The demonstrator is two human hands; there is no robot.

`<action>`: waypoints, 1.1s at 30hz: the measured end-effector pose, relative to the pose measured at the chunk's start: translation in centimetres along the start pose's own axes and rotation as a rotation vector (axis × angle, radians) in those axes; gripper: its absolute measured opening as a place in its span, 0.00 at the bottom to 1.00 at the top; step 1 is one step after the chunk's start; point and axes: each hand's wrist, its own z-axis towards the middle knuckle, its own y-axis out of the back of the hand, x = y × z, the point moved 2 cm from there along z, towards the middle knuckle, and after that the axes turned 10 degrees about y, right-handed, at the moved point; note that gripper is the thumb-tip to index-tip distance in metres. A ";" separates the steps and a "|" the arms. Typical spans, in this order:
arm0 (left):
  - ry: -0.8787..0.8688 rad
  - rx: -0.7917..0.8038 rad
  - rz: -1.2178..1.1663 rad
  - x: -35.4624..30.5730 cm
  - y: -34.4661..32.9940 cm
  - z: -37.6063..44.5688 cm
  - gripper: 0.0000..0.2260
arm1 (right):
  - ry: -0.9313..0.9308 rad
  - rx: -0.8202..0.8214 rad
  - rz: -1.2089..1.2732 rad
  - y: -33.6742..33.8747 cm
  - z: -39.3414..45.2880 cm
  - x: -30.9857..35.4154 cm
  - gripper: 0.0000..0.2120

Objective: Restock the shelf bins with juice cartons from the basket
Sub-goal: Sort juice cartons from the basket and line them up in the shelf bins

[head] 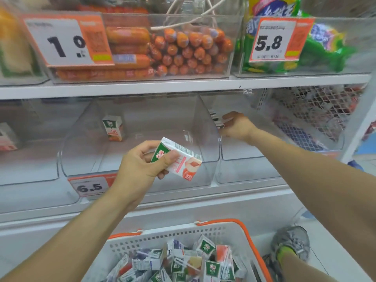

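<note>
Head view: left hand (140,163) grips a peach juice carton (179,159), thumb across its face, fingers curled behind; carton tilted, held in front of the middle clear bin (140,139) on the lower shelf, above that bin's front lip; not yet inside. Right hand (236,127) reaches into the right clear bin (250,151), at its left wall; fingers pinch a small carton (218,124) there — mostly hidden, only barcode edges show through the plastic. One orange-label carton (114,128) stands upright at the back left of the middle bin; another carton (7,139) sits in the bin at the shelf's left edge, blurred. Price tag 6.5 (91,187) on the middle bin's front left corner. Basket (223,231) — white mesh, orange handles — below the shelf, near frame bottom; piled with loose juice cartons (183,263) lying at mixed angles. Upper shelf: clear bin of sausages (183,51) with tag 1.0 (61,41); to the right, green packets (317,47) behind tag 5.8 (270,42). Grey shoe (291,241) on the floor just right of the basket.
</note>
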 end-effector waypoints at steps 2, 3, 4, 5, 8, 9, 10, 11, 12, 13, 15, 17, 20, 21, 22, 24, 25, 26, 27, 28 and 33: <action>0.004 0.019 0.003 -0.1 0.4 -0.3 0.20 | 0.056 -0.067 0.013 1.6 -1.3 1.0 0.20; 0.004 0.031 0.005 -0.2 0.7 -0.5 0.20 | 0.096 -0.104 0.004 2.5 -2.3 2.0 0.15; 0.005 0.046 0.009 -0.4 1.0 -0.8 0.20 | 0.130 -0.110 0.007 3.2 -3.9 3.6 0.10; 0.008 0.059 0.017 -0.5 1.5 -1.1 0.20 | 0.164 -0.067 0.028 3.8 -5.6 5.3 0.06; 0.033 0.106 0.081 -1.4 3.1 -2.4 0.20 | 0.254 0.326 0.092 3.4 -11.6 11.3 0.06; 0.035 0.119 0.116 -1.8 3.7 -2.9 0.19 | 0.279 0.445 0.104 2.6 -13.2 13.1 0.09; 0.036 0.127 0.146 -2.1 4.3 -3.4 0.19 | 0.309 0.522 0.124 1.6 -14.4 14.9 0.13; 0.036 0.133 0.168 -2.3 5.0 -3.9 0.20 | 0.350 0.555 0.124 0.3 -15.1 16.5 0.17; 0.040 0.138 0.185 -2.6 5.8 -4.4 0.22 | 0.404 0.565 0.089 -1.1 -15.5 17.9 0.22; 0.048 0.144 0.204 -2.9 6.7 -5.0 0.24 | 0.462 0.576 0.029 -2.7 -15.7 19.2 0.25; 0.058 0.164 0.264 -3.3 8.9 -6.2 0.24 | 0.544 0.621 -0.068 -5.9 -16.1 21.5 0.29; 0.056 0.141 0.333 -3.6 11.3 -7.5 0.23 | 0.585 0.657 -0.092 -8.9 -16.2 23.4 0.27; 0.031 -0.021 0.371 -3.9 15.7 -8.7 0.19 | 0.631 0.657 -0.049 -12.9 -15.7 26.1 0.22; 0.022 -0.100 0.343 -4.0 17.4 -9.0 0.18 | 0.632 0.637 -0.016 -14.1 -15.3 27.0 0.21; 0.018 -0.181 0.279 -4.1 19.5 -9.2 0.17 | 0.623 0.607 0.030 -15.3 -14.8 27.9 0.21; 0.022 -0.340 0.116 -3.9 23.8 -9.6 0.14 | 0.587 0.526 0.135 -17.9 -13.7 29.8 0.22; 0.005 -0.430 0.120 -3.5 26.1 -9.6 0.13 | 0.566 0.485 0.199 -19.3 -13.1 30.7 0.22; -0.024 -0.532 0.238 -2.8 28.6 -9.6 0.13 | 0.551 0.447 0.252 -21.0 -12.5 31.7 0.21; -0.056 -0.629 0.414 -1.8 30.9 -9.5 0.14 | 0.547 0.402 0.283 -22.8 -11.7 32.8 0.21; -0.090 -0.712 0.587 -0.9 32.8 -9.4 0.16 | 0.555 0.351 0.293 -24.6 -10.9 33.7 0.22; -0.335 -0.872 0.967 2.6 37.5 -7.9 0.18 | 0.531 0.225 0.237 -34.7 -4.6 38.3 0.22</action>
